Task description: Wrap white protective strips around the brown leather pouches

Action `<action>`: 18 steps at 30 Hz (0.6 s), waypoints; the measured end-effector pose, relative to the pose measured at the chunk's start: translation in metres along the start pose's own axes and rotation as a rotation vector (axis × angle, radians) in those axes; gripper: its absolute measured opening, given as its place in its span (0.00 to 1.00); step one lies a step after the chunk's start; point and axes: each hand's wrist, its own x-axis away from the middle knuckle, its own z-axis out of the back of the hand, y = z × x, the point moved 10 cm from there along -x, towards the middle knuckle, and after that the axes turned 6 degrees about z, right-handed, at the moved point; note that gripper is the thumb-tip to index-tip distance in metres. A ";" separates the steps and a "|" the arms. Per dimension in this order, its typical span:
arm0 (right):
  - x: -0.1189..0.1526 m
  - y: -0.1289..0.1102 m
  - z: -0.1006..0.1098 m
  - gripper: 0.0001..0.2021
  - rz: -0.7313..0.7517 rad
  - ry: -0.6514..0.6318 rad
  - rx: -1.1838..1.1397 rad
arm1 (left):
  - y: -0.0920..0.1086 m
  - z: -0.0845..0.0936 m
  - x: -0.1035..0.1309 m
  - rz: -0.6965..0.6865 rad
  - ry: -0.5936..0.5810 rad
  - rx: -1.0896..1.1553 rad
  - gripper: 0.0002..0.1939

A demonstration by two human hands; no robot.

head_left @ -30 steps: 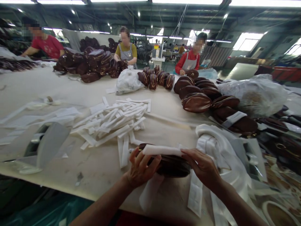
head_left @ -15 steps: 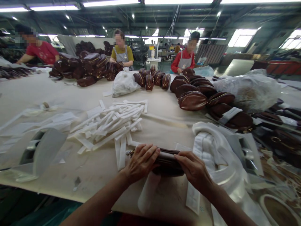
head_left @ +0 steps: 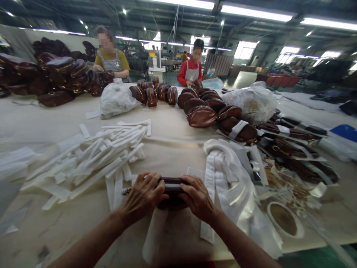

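Observation:
Near the table's front edge, a dark brown zippered bag (head_left: 173, 201) lies between my two hands. My left hand (head_left: 145, 193) is closed over its left end, and a bit of metal hardware sticks out beyond the wrist side. On the right end my right hand (head_left: 196, 193) grips the top edge, thumb toward me. Part of the bag is hidden under the fingers. A white strip (head_left: 154, 234) hangs below it toward me. Just left lies a heap of white strips (head_left: 103, 160); to the right is a bundle of white sheeting (head_left: 231, 178).
Finished-looking brown bags (head_left: 201, 116) stand in rows farther back, with a clear plastic bag (head_left: 253, 100) beside them. A white plastic bag (head_left: 117, 99) sits at the back left. A roll of tape (head_left: 286, 219) lies at front right. Two people (head_left: 113, 59) work across the table.
The view has swung to the right. My right hand has shifted closer to my left along the bag, and both still hold it.

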 end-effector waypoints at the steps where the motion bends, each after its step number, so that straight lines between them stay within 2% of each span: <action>1: 0.001 0.002 0.001 0.09 -0.015 0.013 -0.018 | -0.001 -0.001 -0.002 0.003 -0.002 0.006 0.12; 6: 0.002 0.007 0.007 0.10 -0.081 -0.005 -0.132 | 0.001 0.004 0.001 -0.005 0.082 0.084 0.10; 8: 0.008 0.013 0.020 0.12 -0.152 0.023 -0.101 | 0.000 0.008 0.004 0.003 0.125 0.109 0.08; 10: 0.024 0.023 0.045 0.13 -0.243 0.094 0.025 | -0.001 0.010 0.007 0.005 0.153 0.111 0.06; 12: 0.054 0.033 0.081 0.12 -0.354 0.181 0.215 | -0.001 0.010 0.008 -0.015 0.174 0.098 0.05; 15: 0.125 0.045 0.146 0.09 -0.558 0.305 0.590 | 0.001 0.011 0.010 -0.051 0.216 0.082 0.07; 16: 0.153 0.047 0.166 0.11 -0.637 0.322 0.731 | 0.001 0.012 0.010 -0.055 0.229 0.081 0.07; 18: 0.207 0.059 0.195 0.19 -0.837 0.233 0.972 | 0.000 0.012 0.010 -0.055 0.248 0.081 0.07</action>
